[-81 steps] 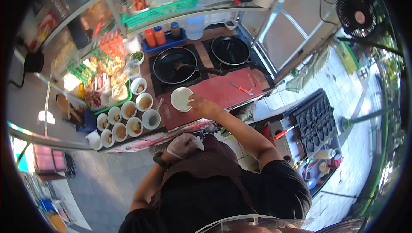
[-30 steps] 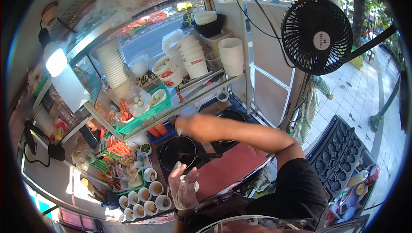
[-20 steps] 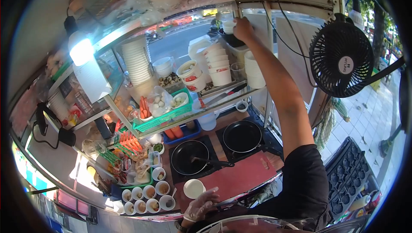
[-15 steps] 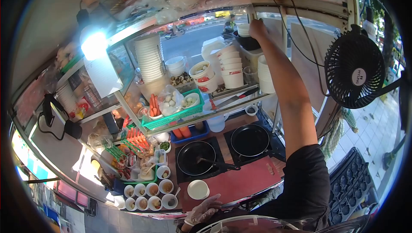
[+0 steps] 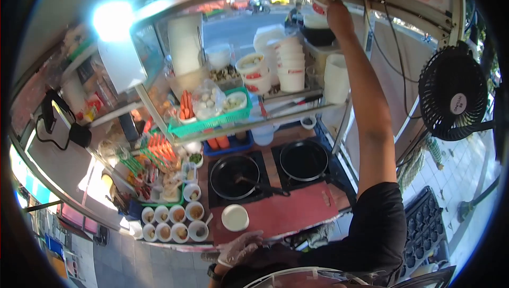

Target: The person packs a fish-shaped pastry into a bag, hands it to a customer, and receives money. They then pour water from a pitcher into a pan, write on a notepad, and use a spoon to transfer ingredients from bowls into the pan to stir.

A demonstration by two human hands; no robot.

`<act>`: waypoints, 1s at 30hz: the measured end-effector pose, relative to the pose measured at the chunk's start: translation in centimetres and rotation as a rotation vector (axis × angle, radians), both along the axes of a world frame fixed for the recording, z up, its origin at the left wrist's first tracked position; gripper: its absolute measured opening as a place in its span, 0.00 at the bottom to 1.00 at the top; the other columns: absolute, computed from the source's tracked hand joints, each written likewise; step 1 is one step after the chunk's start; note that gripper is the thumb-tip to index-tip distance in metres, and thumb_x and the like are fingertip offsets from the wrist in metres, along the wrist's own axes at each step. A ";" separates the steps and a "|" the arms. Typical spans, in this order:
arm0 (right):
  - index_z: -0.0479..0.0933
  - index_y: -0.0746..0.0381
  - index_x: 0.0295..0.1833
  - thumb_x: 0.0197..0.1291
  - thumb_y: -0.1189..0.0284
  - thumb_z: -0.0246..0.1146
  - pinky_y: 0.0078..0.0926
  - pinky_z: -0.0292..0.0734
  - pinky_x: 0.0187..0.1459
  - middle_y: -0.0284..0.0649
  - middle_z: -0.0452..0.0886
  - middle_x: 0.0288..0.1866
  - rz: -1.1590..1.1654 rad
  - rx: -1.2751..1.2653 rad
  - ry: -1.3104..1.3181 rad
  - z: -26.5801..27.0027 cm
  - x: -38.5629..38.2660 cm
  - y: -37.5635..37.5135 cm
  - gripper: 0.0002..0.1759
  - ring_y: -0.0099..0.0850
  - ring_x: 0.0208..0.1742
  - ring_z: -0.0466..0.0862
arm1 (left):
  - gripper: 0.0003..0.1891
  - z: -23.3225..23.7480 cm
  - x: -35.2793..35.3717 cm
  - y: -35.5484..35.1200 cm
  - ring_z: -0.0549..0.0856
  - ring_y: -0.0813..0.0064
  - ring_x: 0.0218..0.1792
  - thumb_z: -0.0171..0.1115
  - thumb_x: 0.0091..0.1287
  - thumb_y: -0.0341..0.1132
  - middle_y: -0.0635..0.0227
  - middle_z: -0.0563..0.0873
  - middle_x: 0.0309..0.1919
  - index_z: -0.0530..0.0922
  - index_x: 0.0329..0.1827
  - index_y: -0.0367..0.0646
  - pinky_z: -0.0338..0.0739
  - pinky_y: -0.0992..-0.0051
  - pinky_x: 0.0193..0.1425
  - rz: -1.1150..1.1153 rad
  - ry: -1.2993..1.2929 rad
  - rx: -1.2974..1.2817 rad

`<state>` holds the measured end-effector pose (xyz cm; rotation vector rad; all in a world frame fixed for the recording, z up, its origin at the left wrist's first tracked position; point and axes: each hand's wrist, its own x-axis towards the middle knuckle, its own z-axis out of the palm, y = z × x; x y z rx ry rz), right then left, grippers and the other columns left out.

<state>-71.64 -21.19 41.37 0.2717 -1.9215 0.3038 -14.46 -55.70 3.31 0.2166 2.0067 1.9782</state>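
Tabletop (image 5: 297,211): red-brown, at 6 o'clock of the view.
Bowl (image 5: 235,217): white, near the tabletop's front edge.
Left pan (image 5: 233,175): black, at 12 o'clock of the bowl, handle pointing to 4 o'clock.
Right pan (image 5: 304,159): black, at 3 o'clock of the left pan.
Cups (image 5: 172,223): small white cluster with fillings, at 9 o'clock of the bowl.
Blue tray (image 5: 238,148): at 12 o'clock of the left pan, holding orange bottles.
Shelf (image 5: 275,118): runs above the pans.
Green basket (image 5: 209,123): on the shelf's 9 o'clock end.
Tubs (image 5: 290,70): stacked at 3 o'clock of the basket.
White bowls (image 5: 316,21): stacked on a black bowl (image 5: 319,36), at 1 o'clock of the tubs.
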 end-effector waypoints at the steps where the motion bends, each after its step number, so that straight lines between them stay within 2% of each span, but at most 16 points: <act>1: 0.85 0.59 0.55 0.69 0.76 0.57 0.48 0.84 0.56 0.54 0.84 0.53 0.127 0.073 0.072 -0.8 3.0 0.0 0.14 0.55 0.54 0.87 | 0.29 -0.3 0.0 0.0 0.84 0.71 0.64 0.59 0.83 0.42 0.59 0.85 0.61 0.68 0.80 0.36 0.77 0.70 0.70 -0.005 0.001 -0.034; 4: 0.84 0.63 0.52 0.67 0.78 0.61 0.45 0.82 0.54 0.52 0.87 0.49 0.430 0.127 0.033 -6.6 17.5 -1.7 0.12 0.53 0.50 0.87 | 0.25 0.3 0.2 0.4 0.83 0.74 0.57 0.63 0.80 0.39 0.63 0.85 0.56 0.74 0.76 0.38 0.78 0.70 0.65 0.029 -0.035 -0.059; 6: 0.85 0.65 0.47 0.62 0.79 0.63 0.45 0.82 0.52 0.48 0.87 0.46 0.600 0.115 -0.493 -13.6 27.6 -1.5 0.09 0.49 0.48 0.88 | 0.24 -0.5 0.3 0.2 0.90 0.63 0.50 0.67 0.75 0.35 0.57 0.88 0.50 0.77 0.72 0.40 0.83 0.66 0.59 0.085 0.172 -0.252; 7: 0.86 0.62 0.46 0.63 0.81 0.63 0.37 0.83 0.53 0.42 0.88 0.46 0.359 0.355 -0.709 -17.5 31.3 -1.4 0.10 0.40 0.50 0.90 | 0.26 -0.1 0.2 -0.2 0.90 0.58 0.49 0.70 0.72 0.34 0.53 0.89 0.50 0.78 0.72 0.41 0.85 0.64 0.56 0.086 0.186 -0.348; 8: 0.86 0.60 0.44 0.61 0.81 0.65 0.36 0.84 0.52 0.40 0.88 0.46 0.441 0.533 -0.699 -22.8 33.4 -0.1 0.09 0.41 0.48 0.90 | 0.27 -0.4 0.2 -0.3 0.91 0.58 0.49 0.73 0.70 0.35 0.54 0.89 0.51 0.78 0.72 0.42 0.85 0.62 0.55 0.152 0.247 -0.377; 10: 0.87 0.62 0.48 0.54 0.86 0.69 0.36 0.85 0.51 0.44 0.87 0.47 0.631 0.194 -1.060 -29.2 38.1 -0.1 0.16 0.43 0.48 0.90 | 0.28 -1.1 0.1 -1.0 0.91 0.58 0.48 0.73 0.70 0.38 0.54 0.90 0.51 0.77 0.72 0.43 0.86 0.62 0.55 0.234 0.163 -0.507; 11: 0.88 0.64 0.48 0.52 0.89 0.69 0.36 0.85 0.51 0.47 0.87 0.47 0.546 0.157 -1.137 -33.6 38.9 0.0 0.17 0.44 0.47 0.90 | 0.28 -1.6 0.0 -1.5 0.91 0.58 0.48 0.73 0.70 0.38 0.54 0.90 0.51 0.77 0.72 0.43 0.86 0.62 0.55 0.239 0.156 -0.507; 13: 0.87 0.66 0.48 0.54 0.89 0.67 0.39 0.84 0.54 0.52 0.87 0.49 0.466 0.141 -1.167 -40.2 40.4 0.1 0.16 0.49 0.51 0.88 | 0.26 -2.6 -0.1 -2.6 0.92 0.59 0.46 0.69 0.73 0.40 0.54 0.91 0.48 0.77 0.72 0.42 0.88 0.62 0.53 0.248 0.133 -0.666; 16: 0.85 0.65 0.54 0.61 0.86 0.62 0.47 0.82 0.59 0.53 0.86 0.52 0.529 0.087 -1.059 -46.2 42.5 -0.1 0.17 0.53 0.59 0.86 | 0.26 -3.8 0.0 -4.1 0.93 0.59 0.46 0.69 0.73 0.42 0.55 0.91 0.49 0.78 0.70 0.42 0.87 0.63 0.53 0.109 0.255 -0.589; 18: 0.79 0.63 0.65 0.61 0.87 0.59 0.49 0.82 0.60 0.55 0.84 0.63 0.495 -0.019 -1.015 -46.7 44.7 -0.6 0.26 0.57 0.61 0.85 | 0.25 -2.8 0.2 -4.6 0.93 0.58 0.47 0.69 0.73 0.44 0.54 0.91 0.50 0.79 0.68 0.41 0.87 0.62 0.53 -0.001 0.287 -0.646; 20: 0.76 0.63 0.65 0.61 0.88 0.60 0.51 0.82 0.59 0.56 0.84 0.63 0.378 -0.234 -1.138 -44.0 47.3 -2.2 0.26 0.58 0.58 0.86 | 0.24 -2.2 1.2 -5.2 0.93 0.58 0.49 0.69 0.73 0.44 0.53 0.91 0.52 0.80 0.66 0.40 0.87 0.63 0.54 -0.091 0.318 -0.567; 22: 0.73 0.62 0.64 0.64 0.88 0.58 0.54 0.81 0.55 0.57 0.83 0.62 0.274 -0.364 -1.118 -44.7 49.8 -3.3 0.23 0.59 0.56 0.87 | 0.24 -3.8 3.0 -6.3 0.92 0.58 0.52 0.69 0.74 0.45 0.52 0.90 0.53 0.81 0.65 0.39 0.86 0.62 0.56 -0.143 0.230 -0.538; 23: 0.73 0.63 0.60 0.68 0.84 0.60 0.46 0.81 0.51 0.53 0.86 0.53 0.276 -0.323 -1.032 -45.5 50.8 -3.8 0.16 0.55 0.50 0.88 | 0.23 -4.9 4.1 -6.7 0.92 0.56 0.48 0.69 0.74 0.46 0.53 0.90 0.50 0.82 0.64 0.40 0.86 0.61 0.54 -0.162 0.250 -0.517; 25: 0.73 0.64 0.60 0.70 0.81 0.61 0.41 0.80 0.49 0.50 0.85 0.47 0.434 -0.337 -1.106 -43.5 53.7 -7.9 0.15 0.51 0.46 0.87 | 0.22 -5.5 6.6 -7.9 0.91 0.53 0.45 0.69 0.73 0.47 0.54 0.91 0.48 0.82 0.63 0.41 0.85 0.60 0.51 -0.136 0.254 -0.514; 28: 0.74 0.64 0.58 0.72 0.75 0.64 0.29 0.76 0.46 0.42 0.80 0.36 0.726 -0.330 -1.315 -44.3 57.4 -13.6 0.13 0.39 0.40 0.83 | 0.19 -5.8 10.4 -11.2 0.91 0.59 0.48 0.68 0.75 0.44 0.54 0.91 0.46 0.83 0.61 0.42 0.85 0.62 0.54 -0.170 0.129 -0.520; 30: 0.79 0.65 0.52 0.75 0.78 0.59 0.30 0.78 0.45 0.43 0.82 0.38 0.941 -0.433 -1.714 -43.2 58.8 -18.6 0.06 0.32 0.42 0.84 | 0.15 -6.8 12.4 -14.2 0.91 0.60 0.44 0.67 0.75 0.42 0.56 0.90 0.41 0.85 0.56 0.42 0.85 0.63 0.50 -0.039 0.072 -0.468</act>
